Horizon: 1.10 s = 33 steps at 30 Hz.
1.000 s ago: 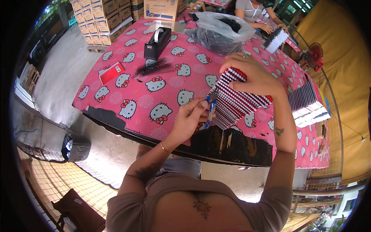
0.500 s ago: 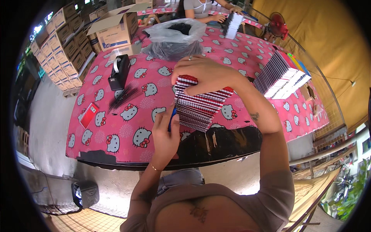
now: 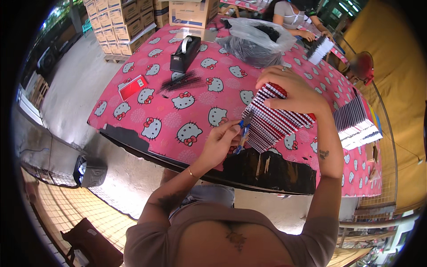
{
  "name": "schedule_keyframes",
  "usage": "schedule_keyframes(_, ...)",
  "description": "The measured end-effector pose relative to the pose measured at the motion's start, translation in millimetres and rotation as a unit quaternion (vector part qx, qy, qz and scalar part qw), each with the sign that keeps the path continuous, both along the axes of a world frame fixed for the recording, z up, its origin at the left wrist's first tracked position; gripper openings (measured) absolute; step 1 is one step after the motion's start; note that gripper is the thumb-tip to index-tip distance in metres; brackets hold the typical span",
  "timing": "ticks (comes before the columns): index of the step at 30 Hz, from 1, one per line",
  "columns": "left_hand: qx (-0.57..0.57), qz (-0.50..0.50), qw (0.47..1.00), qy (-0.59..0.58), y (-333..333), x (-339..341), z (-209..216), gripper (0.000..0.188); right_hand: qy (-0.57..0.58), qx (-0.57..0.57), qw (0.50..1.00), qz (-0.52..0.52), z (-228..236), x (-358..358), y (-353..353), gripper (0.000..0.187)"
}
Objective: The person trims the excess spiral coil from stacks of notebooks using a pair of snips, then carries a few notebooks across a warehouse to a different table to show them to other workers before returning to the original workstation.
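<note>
My left hand (image 3: 221, 141) is closed around a pair of blue-handled pliers (image 3: 243, 131). Their dark jaws reach the left edge of a stack of spiral-bound notebooks (image 3: 272, 120), by the ends of the bindings. The handles look spread apart; whether the jaws touch a wire is too small to tell. Red covers show between the rows of dark coils and white page edges. Over the top of the stack lies my right hand (image 3: 293, 92), its fingers wrapped round the far side and the thumb along the bindings, steadying it on the pink patterned table (image 3: 173, 138).
Left of the stack are a black tape dispenser (image 3: 185, 54), loose black coils (image 3: 184, 81) and a small red notebook (image 3: 133, 88). Beyond sits a plastic bag (image 3: 253, 42) of black pieces. More notebooks (image 3: 356, 122) are piled at right. Across the table, a person (image 3: 291, 18) handles a notebook stack.
The whole view has swung left, so the table and stack appear farther right. In my left hand the pliers have turned and their handles now show apart. My right hand keeps its hold.
</note>
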<state>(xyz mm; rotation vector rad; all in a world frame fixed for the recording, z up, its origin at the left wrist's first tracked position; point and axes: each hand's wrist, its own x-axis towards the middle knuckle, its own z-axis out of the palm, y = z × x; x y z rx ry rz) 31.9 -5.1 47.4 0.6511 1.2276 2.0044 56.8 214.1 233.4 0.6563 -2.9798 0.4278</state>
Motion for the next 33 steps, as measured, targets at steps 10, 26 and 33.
schedule_keyframes(10,-0.024,0.026,0.999,-0.014,4.8,-7.4,11.3,0.045,-0.01,-0.004,1.0,-0.008,3.8,-0.1,-3.6,0.033)
schedule_keyframes(26,-0.125,0.197,0.894,0.381,7.7,5.9,14.5,0.04,0.001,0.005,1.0,0.008,1.4,-0.9,0.0,0.034)
schedule_keyframes(33,0.011,0.035,0.998,-0.043,7.2,0.6,9.4,0.041,0.003,0.0,1.0,0.009,-1.2,-1.7,2.0,0.034)
